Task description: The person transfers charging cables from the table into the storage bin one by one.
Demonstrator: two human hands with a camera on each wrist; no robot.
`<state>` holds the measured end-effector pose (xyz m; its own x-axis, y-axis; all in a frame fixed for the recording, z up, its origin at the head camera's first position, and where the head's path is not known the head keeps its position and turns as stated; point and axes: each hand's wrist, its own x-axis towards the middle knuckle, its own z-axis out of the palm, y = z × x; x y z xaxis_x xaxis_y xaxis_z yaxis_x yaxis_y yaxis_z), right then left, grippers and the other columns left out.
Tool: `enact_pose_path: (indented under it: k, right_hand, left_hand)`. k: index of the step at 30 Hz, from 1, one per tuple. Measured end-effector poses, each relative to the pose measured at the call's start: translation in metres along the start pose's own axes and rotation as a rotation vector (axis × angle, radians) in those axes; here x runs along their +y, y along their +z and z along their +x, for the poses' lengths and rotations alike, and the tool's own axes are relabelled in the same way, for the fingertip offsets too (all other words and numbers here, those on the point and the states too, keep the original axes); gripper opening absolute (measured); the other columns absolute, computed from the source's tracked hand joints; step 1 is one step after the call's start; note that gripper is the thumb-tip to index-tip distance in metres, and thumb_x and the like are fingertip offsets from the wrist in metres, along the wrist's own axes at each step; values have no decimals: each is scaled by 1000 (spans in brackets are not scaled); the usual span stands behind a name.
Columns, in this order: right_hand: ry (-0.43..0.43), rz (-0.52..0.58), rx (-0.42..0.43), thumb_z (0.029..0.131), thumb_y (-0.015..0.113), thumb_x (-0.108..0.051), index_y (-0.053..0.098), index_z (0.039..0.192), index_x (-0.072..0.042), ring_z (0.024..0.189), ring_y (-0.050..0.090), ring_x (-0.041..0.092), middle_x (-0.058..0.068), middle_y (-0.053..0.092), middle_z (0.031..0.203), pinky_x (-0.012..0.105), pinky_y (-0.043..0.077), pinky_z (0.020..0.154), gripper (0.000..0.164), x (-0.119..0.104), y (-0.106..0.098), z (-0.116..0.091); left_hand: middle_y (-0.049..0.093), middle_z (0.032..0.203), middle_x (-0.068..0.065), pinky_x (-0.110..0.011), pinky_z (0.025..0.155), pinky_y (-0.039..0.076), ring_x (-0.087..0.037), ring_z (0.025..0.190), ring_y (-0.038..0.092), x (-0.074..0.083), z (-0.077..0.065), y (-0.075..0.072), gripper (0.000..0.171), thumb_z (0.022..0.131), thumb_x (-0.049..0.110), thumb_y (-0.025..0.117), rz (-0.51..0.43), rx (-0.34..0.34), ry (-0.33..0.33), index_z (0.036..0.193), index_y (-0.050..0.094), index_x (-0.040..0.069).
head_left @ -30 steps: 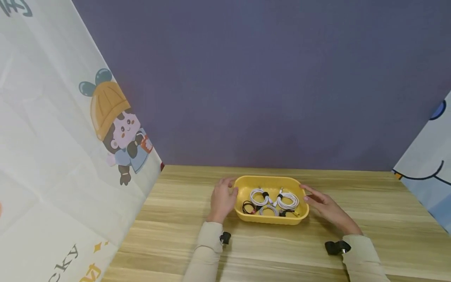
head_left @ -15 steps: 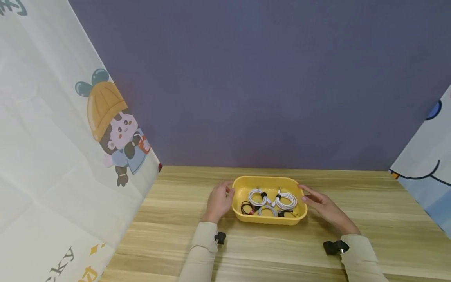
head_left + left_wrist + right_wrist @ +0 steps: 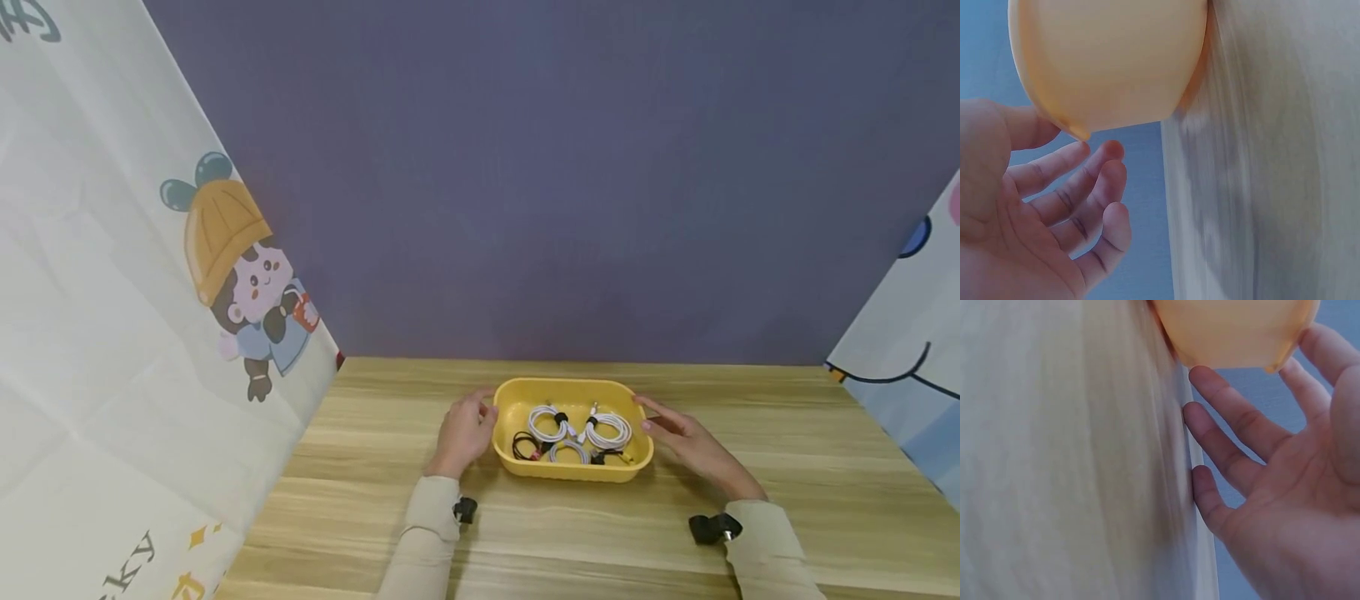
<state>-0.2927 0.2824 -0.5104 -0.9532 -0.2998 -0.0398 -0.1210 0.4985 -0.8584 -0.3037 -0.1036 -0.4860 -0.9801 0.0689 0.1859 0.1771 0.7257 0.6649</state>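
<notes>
A yellow oblong plastic bin [image 3: 573, 472] rests on the wooden table. Two coiled white cables, a left one [image 3: 551, 438] and a right one [image 3: 611, 446], lie inside with black ties around them. In front of them are a coiled grey cable [image 3: 570, 444], a thin black cable with a red part, and a black plug [image 3: 597, 457] beside a yellow tip. My left hand [image 3: 461, 433] is at the bin's left end, thumb at the rim, other fingers loosely bent below it. At the opposite end, my right hand [image 3: 697, 450] touches the rim with fingers spread and fairly straight.
Behind the table [image 3: 360, 517] rises a dark blue-grey panel [image 3: 525, 183]. A white sheet with cartoon prints [image 3: 90, 317] hangs on the left, and another printed sheet [image 3: 900, 333] stands at the right edge. Each sleeve carries a small black wrist device.
The head view has shifted slightly. Both hands stay at the bin's ends, and the bin and its cables show no clear movement on the table.
</notes>
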Motion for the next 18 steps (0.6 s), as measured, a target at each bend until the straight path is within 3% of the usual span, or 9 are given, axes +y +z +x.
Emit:
enact_pose_path:
  k: [6,11,15,18]
  right_hand:
    - [-11,-40,28,107,51,-42,34,161,-21,147,37,47,15,32,166,66,38,111,60,0,0,2]
    - [-34,-110,88,107,52,-40,39,159,-19,133,52,45,18,55,149,64,46,101,57,-6,-1,1]
    - [-72,-180,153,107,52,-38,44,156,-12,127,56,46,23,59,143,65,48,99,56,-11,-4,0]
    - [-122,-272,212,107,54,-36,48,152,-7,129,54,48,26,55,146,68,45,100,54,-13,-7,1]
  left_hand:
    - [74,96,-5,-31,65,51,-13,72,62,-2,0,-3,37,101,24,63,10,-5,0,137,64,15]
    - [74,102,-8,-32,63,51,-15,73,63,-5,-2,-9,38,101,25,64,53,8,10,137,64,13]
    - [74,112,-14,-45,78,57,-29,91,70,-10,-3,-15,37,99,24,66,140,56,56,133,66,9]
    - [72,122,-19,-55,96,54,-38,109,69,-15,-2,-21,40,97,25,68,221,95,100,133,66,6]
